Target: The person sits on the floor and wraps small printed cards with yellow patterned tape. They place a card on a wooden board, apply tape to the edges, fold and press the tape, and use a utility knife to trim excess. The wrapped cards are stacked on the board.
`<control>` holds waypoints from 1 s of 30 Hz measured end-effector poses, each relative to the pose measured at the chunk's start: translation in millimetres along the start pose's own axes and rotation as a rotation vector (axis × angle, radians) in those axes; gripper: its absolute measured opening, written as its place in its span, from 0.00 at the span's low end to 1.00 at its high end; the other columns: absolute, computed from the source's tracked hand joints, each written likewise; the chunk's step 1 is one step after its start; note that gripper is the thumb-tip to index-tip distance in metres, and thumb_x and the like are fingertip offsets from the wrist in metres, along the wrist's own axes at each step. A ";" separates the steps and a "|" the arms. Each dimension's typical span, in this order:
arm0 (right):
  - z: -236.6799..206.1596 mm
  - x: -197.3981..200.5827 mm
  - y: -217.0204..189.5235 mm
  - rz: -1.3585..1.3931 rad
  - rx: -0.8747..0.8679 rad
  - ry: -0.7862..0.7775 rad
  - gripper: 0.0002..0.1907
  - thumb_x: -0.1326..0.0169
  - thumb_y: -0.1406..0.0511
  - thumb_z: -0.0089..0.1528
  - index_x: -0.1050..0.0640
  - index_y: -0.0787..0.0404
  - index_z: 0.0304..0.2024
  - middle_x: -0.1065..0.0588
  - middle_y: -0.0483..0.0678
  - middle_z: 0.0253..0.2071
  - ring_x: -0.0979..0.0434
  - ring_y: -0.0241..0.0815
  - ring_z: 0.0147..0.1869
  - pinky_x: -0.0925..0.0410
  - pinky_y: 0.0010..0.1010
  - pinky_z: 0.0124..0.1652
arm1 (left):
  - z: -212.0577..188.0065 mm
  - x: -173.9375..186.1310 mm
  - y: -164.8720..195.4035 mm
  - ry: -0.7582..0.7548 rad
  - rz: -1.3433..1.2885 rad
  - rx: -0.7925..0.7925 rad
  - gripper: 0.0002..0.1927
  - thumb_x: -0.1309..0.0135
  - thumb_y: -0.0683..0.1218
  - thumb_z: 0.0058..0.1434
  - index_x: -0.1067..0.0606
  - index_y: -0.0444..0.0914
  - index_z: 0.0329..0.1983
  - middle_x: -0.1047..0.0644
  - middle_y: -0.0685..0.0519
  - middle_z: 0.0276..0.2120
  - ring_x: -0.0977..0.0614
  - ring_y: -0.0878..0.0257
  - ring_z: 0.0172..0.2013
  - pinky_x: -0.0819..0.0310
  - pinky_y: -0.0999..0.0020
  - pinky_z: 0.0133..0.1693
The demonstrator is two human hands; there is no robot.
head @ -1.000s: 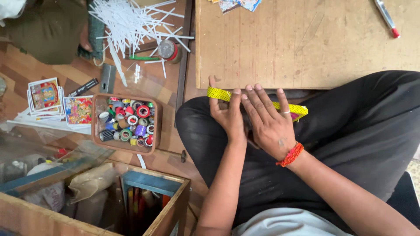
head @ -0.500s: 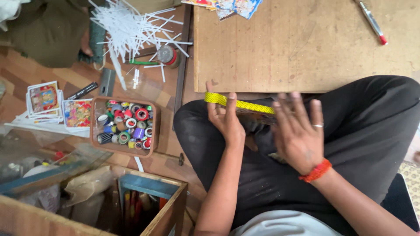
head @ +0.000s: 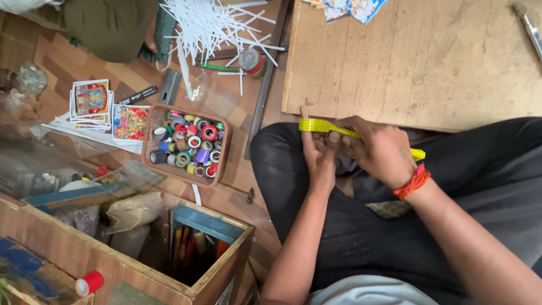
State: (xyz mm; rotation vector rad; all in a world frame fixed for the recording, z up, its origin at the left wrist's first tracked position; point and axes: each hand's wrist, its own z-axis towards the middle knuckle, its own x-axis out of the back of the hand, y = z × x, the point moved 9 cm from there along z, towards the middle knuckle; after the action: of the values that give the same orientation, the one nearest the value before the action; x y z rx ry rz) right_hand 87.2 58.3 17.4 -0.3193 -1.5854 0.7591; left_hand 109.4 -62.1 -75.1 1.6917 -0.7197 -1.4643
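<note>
Since half a second ago my right hand [head: 379,151] has closed from spread over the yellow glitter strip [head: 320,125], pinching it with my left hand [head: 319,153] across my lap below the tabletop [head: 406,62], wrapping seemingly unfinished.

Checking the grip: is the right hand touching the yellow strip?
Touching. The head view shows the right hand lying over the yellow strip, fingers wrapped onto it, no gap visible.
</note>
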 end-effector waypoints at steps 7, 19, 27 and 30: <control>13.6 4.1 -13.6 0.211 0.208 -0.071 0.22 0.44 0.68 0.60 0.23 0.57 0.58 0.20 0.55 0.47 0.18 0.56 0.46 0.28 0.41 0.41 | 3.3 -1.7 3.3 -0.009 -0.031 -0.031 0.55 0.36 0.53 0.65 0.58 0.39 0.84 0.31 0.50 0.62 0.29 0.63 0.59 0.33 0.67 0.61; -72.9 56.9 42.4 0.018 0.031 0.136 0.19 0.42 0.68 0.61 0.18 0.55 0.56 0.19 0.54 0.43 0.18 0.53 0.45 0.27 0.39 0.44 | 0.2 1.3 -7.5 -0.030 -0.061 -0.008 0.57 0.33 0.50 0.64 0.57 0.38 0.85 0.31 0.56 0.50 0.30 0.68 0.46 0.32 0.72 0.53; -110.4 60.4 65.1 -0.173 -0.049 0.400 0.13 0.34 0.61 0.62 0.17 0.60 0.46 0.19 0.53 0.43 0.17 0.51 0.44 0.27 0.37 0.45 | 11.7 -41.6 32.7 -0.207 0.131 -0.027 0.51 0.35 0.49 0.64 0.53 0.39 0.82 0.29 0.56 0.51 0.26 0.65 0.48 0.29 0.66 0.56; -98.8 50.6 54.7 -0.178 0.020 0.348 0.13 0.33 0.61 0.57 0.18 0.61 0.40 0.18 0.54 0.42 0.17 0.54 0.42 0.27 0.39 0.42 | 10.1 -86.5 73.3 -0.489 0.837 -0.444 0.40 0.37 0.50 0.67 0.41 0.39 0.78 0.25 0.51 0.56 0.23 0.58 0.53 0.31 0.60 0.64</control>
State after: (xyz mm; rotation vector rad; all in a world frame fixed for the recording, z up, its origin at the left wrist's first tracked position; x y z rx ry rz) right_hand 160.9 157.6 21.4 -0.2750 -1.2582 0.5476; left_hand 88.9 -33.0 33.1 0.5570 -1.0884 -1.2702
